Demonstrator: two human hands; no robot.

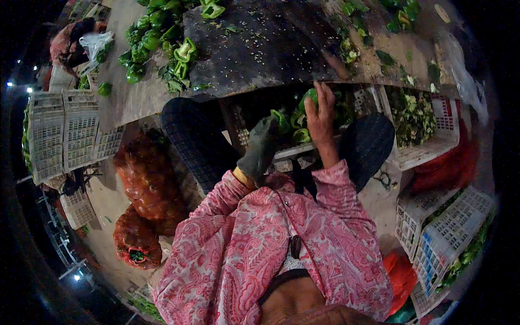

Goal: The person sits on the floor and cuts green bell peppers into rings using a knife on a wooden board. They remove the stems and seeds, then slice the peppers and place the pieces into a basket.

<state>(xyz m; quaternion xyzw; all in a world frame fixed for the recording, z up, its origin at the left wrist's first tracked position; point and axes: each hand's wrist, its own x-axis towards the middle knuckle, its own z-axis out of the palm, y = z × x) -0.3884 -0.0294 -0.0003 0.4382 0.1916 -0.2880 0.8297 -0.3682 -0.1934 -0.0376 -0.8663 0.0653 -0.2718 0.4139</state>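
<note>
My left hand (258, 146), in a dark grey-green glove, is closed at the fingertips on a cut piece of green bell pepper (280, 120). Just to its right, my bare right hand (323, 115) grips a green bell pepper (308, 101), with the fingers along its right side. Both hands are over a crate (295, 151) between my knees, under the edge of the work table. More cut pepper pieces (300, 136) lie in that crate, partly hidden by my hands. The far part of the crate is in shadow.
The wooden table (146, 103) has a dark, seed-strewn board (254, 49) and a heap of green peppers (154, 35). A crate of pepper scraps (414, 116) is at right. Filled orange mesh sacks (149, 179) and stacked white crates (65, 130) stand at left. Another person (70, 46) is far left.
</note>
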